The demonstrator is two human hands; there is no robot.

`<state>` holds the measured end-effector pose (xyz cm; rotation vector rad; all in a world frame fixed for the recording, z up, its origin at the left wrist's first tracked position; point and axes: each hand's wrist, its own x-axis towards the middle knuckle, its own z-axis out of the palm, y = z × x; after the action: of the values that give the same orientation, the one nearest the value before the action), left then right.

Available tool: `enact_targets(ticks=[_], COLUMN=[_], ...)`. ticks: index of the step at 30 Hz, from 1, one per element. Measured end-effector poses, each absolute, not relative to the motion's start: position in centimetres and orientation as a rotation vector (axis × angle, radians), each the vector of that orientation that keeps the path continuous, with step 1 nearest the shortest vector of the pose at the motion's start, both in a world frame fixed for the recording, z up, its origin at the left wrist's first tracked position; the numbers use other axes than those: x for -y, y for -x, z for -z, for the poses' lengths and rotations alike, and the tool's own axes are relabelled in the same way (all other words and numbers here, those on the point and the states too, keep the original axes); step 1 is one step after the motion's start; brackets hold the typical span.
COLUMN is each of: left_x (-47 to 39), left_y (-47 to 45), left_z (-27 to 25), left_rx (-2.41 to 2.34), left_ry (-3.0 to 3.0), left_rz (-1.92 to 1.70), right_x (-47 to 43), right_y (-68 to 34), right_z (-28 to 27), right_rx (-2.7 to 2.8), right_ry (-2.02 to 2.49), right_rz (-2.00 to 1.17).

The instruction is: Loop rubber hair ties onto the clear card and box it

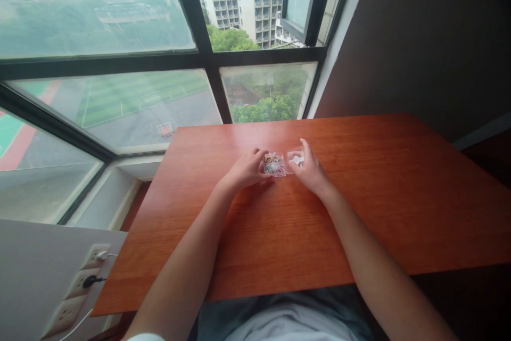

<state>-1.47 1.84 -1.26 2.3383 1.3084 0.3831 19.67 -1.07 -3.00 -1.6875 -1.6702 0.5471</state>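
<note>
A small clear plastic compartment box [274, 164] lies on the reddish-brown table with its lid swung out to the right. Small ring-like pieces in gold, silver and pink tones sit in its compartments; their exact kind is too small to tell. My left hand [250, 166] grips the box by its left side, fingers at the far edge and thumb at the near one. Around the transparent lid [290, 156] curls my right hand [310, 169], with its fingers at the far and near edges. A white patch shows on or behind the lid, partly covered by that hand.
The wooden table [279, 240] reaches toward large dark-framed windows [211, 53], one pane standing open. At the lower left, wall sockets [80, 282] hold a white and a black plug. A dark wall [419, 38] rises on the right.
</note>
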Motion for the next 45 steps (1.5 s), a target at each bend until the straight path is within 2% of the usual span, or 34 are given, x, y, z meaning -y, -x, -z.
enact_targets(ticks=[12, 25, 31, 42, 45], left_x=[-1.8, -1.9, -1.8, -2.2, -2.2], left_y=[1.1, 1.2, 1.4, 1.5, 1.5], left_z=[1.4, 1.8, 1.5, 2.0, 2.1], left_rx=[-1.292, -1.277, -1.259, -1.246, -1.247], left_ry=[-2.369, -2.347, -2.323, -2.262, -2.268], left_rz=[-0.390, -0.443, -0.453, -0.495, -0.497], right_x=[1.4, 1.8, 1.5, 1.2, 1.4], right_y=[-18.9, -19.8, -20.6, -19.8, -19.1], right_z=[3.5, 2.7, 3.5, 3.9, 4.2], right_rx=[1.675, 1.910, 1.929, 2.059, 2.069], right_ry=[1.455, 1.357, 1.348, 1.327, 1.319], right_rz=[-0.804, -0.801, -0.902, -0.395, -0.345])
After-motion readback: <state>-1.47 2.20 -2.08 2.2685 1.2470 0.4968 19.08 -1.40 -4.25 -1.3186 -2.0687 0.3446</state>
